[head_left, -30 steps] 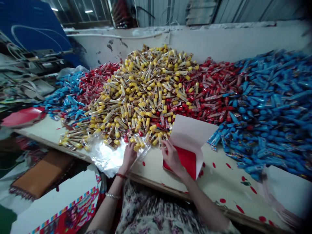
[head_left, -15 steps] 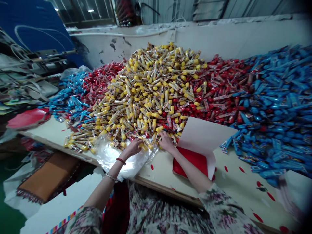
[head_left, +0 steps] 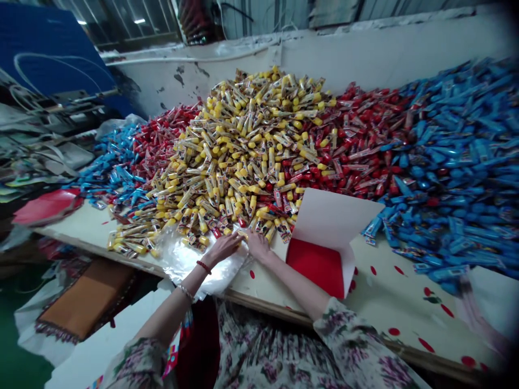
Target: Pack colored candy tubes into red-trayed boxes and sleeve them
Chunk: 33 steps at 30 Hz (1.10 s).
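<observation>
- Clear plastic bag (head_left: 178, 259), under the left wrist.
- Left hand (head_left: 224, 247), fingers slightly bent; hold unclear.
- Yellow-capped tubes (head_left: 243, 146), heaped behind both hands.
- Right hand (head_left: 258, 246), beside the left; openness and hold unclear.
- Red pad (head_left: 314, 265), below a white flap (head_left: 334, 219).

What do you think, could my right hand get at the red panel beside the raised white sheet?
Probably yes: your right hand is just left of the red panel, and nothing seems to stand between them; the white sheet rises only along the far and right sides.
</observation>
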Motion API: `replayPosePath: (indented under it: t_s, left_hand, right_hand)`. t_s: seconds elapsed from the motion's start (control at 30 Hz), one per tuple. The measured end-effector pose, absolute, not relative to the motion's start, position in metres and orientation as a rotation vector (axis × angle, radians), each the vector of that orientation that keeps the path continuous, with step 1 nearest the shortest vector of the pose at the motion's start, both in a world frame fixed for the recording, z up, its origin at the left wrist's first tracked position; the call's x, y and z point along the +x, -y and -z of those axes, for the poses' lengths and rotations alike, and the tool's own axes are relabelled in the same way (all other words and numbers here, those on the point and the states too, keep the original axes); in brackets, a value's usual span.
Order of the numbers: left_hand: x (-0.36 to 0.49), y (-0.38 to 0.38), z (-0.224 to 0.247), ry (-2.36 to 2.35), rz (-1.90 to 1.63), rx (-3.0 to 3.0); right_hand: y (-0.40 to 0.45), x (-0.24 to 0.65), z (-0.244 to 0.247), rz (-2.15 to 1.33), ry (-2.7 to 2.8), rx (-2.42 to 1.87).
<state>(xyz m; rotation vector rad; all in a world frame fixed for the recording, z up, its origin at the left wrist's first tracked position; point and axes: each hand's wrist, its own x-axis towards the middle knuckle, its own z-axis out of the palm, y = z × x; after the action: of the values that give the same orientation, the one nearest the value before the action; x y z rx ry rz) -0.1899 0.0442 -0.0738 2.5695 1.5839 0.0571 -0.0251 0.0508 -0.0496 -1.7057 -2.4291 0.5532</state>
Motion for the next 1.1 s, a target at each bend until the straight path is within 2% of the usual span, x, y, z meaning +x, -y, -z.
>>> replayPosePath:
  t_s: [0.1,0.23,0.3,0.4,0.5,0.63,0.83,1.1]
  left_hand:
    - [-0.207,-0.040,0.050,-1.705,-0.297,2.484]
    - [-0.203,-0.024,0.014,-1.821,-0.987,2.056]
    - [-0.178,-0.011,0.001,-1.723,-1.160,1.794]
    - [-0.119,0.006,-0.008,-1.552,-1.240,1.680]
    - [-0.059,0.009,-0.002,-1.514,-1.122,1.885]
    - [-0.012,-0.003,0.019,-1.630,-0.702,2.258]
    - [0.002,-0.014,0.032,-1.693,-0.260,2.463]
    - [0.005,-0.022,0.010,-1.436,0.148,2.580]
  right_hand:
    - [-0.042,0.002,0.027,-0.547,2.322,-1.546]
    - [-0.007,0.064,0.001,-0.598,1.991,-1.134]
    - [0.014,0.106,-0.005,-0.601,1.886,-1.130]
    - [0.036,0.171,-0.003,-0.447,1.824,-1.317]
    - [0.040,0.217,0.008,-0.240,1.826,-1.462]
    - [0.030,0.229,0.025,-0.144,1.949,-1.475]
    - [0.013,0.214,0.030,-0.126,2.285,-1.582]
    - [-0.004,0.220,0.011,-0.272,2.627,-1.544]
